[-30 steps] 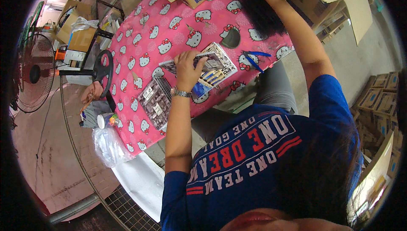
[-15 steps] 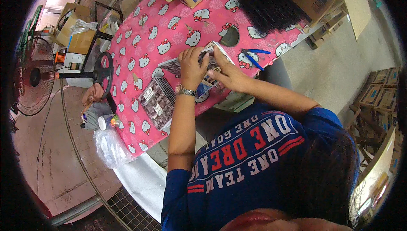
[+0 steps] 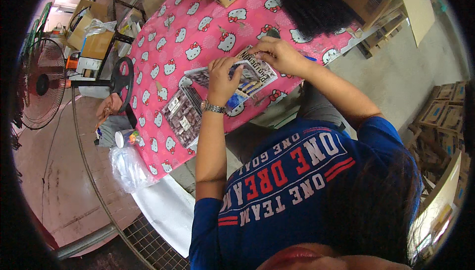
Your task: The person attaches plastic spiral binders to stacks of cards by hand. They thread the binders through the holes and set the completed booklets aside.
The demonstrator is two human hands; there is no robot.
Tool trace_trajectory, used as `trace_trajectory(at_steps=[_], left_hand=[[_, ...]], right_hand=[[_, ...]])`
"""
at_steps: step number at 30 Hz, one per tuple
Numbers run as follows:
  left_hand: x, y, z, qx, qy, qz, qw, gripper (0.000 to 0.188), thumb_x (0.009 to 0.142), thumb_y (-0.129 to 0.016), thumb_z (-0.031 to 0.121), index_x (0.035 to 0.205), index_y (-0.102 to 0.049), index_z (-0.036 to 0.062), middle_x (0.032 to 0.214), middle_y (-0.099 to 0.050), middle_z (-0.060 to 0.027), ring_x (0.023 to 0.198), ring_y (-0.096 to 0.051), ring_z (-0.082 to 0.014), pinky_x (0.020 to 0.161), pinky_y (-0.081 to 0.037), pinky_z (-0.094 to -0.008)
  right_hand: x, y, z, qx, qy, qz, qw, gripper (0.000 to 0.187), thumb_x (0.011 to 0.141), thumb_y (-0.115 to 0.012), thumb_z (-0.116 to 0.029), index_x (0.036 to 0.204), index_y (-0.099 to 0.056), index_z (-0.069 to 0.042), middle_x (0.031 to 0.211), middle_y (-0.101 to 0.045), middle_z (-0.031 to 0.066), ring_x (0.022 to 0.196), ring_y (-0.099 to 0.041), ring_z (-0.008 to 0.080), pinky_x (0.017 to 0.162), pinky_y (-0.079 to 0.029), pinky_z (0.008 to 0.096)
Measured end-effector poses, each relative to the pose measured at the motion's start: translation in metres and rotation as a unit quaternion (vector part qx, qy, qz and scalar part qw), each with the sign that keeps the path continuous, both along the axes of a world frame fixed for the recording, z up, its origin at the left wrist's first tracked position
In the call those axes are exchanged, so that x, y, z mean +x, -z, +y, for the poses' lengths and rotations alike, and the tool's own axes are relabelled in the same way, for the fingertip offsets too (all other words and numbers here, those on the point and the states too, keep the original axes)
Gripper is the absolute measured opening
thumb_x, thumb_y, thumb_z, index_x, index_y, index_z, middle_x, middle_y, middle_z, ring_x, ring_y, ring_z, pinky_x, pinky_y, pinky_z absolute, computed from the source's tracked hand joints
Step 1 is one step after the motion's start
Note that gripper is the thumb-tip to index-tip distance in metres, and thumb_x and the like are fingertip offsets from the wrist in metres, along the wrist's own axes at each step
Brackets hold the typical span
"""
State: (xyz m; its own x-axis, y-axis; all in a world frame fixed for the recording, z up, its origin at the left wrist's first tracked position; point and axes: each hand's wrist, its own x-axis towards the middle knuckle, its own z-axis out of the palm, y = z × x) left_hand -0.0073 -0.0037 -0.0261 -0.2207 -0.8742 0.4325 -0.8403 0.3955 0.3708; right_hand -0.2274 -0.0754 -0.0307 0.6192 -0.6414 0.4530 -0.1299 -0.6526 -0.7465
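A notebook with a grey photo-print cover and a blue patch (image 3: 258, 73) lies tilted on the pink cartoon-print tablecloth. Its near-left part is gripped by my left hand (image 3: 223, 78), fingers bent over the cover and thumb apart. At the far edge of the same notebook, my right hand (image 3: 283, 56) has its fingertips pinched together; what is between them is too small to make out. Beside my left wrist lies another photo-print notebook (image 3: 182, 119) with a dark coil along one edge. Blue-handled pliers (image 3: 310, 58) are mostly hidden behind my right wrist.
Many black binding coils (image 3: 316, 10) lie in a pile at the far right of the table (image 3: 163, 72), before a cardboard box (image 3: 361, 2). A clear plastic bag (image 3: 129, 168) and a white cup (image 3: 121, 139) sit at the left edge. A fan (image 3: 42, 84) stands farther left.
My right hand has lifted off the notebook's cover and moved to its far edge, fingers now pinched. More of the cover shows, and the pliers are now mostly covered. My left hand stays nearly in place.
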Motion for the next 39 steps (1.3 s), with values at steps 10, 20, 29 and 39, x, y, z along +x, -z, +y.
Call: trace_trajectory(at_steps=[10,20,29,39], left_hand=[[0.004,-0.002,0.001,0.038,0.039,0.002,0.999,0.016,0.08,-0.068,0.017,0.092,-0.067,0.0066,0.094,-0.067,-0.0107,0.094,-0.06,-0.0303,0.09,-0.039,-0.0406],[0.005,0.002,0.0,0.019,0.045,0.013,0.999,0.017,0.078,-0.068,0.015,0.094,-0.067,0.0079,0.094,-0.067,-0.0094,0.093,-0.06,-0.0288,0.091,-0.039,-0.0403],[0.0,-0.004,0.0,0.019,0.065,0.025,0.997,0.014,0.079,-0.069,0.014,0.091,-0.067,0.0075,0.09,-0.067,-0.0085,0.09,-0.061,-0.0281,0.089,-0.04,-0.0389],[-0.006,0.0,0.001,0.008,0.022,-0.002,1.0,0.018,0.079,-0.069,0.013,0.096,-0.066,0.0087,0.095,-0.066,-0.0084,0.094,-0.06,-0.0275,0.091,-0.038,-0.041]], right_hand=[[0.007,-0.002,-0.036,0.073,-0.214,0.024,0.974,0.021,0.092,-0.057,-0.008,0.11,-0.067,-0.005,0.104,-0.068,0.0144,0.099,-0.064,0.0297,0.088,-0.049,0.0369],[-0.002,0.006,0.0,0.057,-0.07,-0.002,0.996,0.025,0.089,-0.057,0.0,0.11,-0.069,-0.008,0.097,-0.064,0.0132,0.091,-0.061,0.0276,0.083,-0.048,0.0355],[0.001,0.01,0.006,0.03,-0.056,-0.042,0.997,0.029,0.086,-0.058,0.003,0.111,-0.067,-0.007,0.093,-0.061,0.0147,0.087,-0.061,0.0313,0.077,-0.048,0.0389],[0.004,0.011,0.027,0.255,-0.036,0.009,0.966,0.034,0.087,-0.059,0.0,0.12,-0.062,-0.006,0.096,-0.061,0.0168,0.088,-0.062,0.0326,0.078,-0.049,0.039]])
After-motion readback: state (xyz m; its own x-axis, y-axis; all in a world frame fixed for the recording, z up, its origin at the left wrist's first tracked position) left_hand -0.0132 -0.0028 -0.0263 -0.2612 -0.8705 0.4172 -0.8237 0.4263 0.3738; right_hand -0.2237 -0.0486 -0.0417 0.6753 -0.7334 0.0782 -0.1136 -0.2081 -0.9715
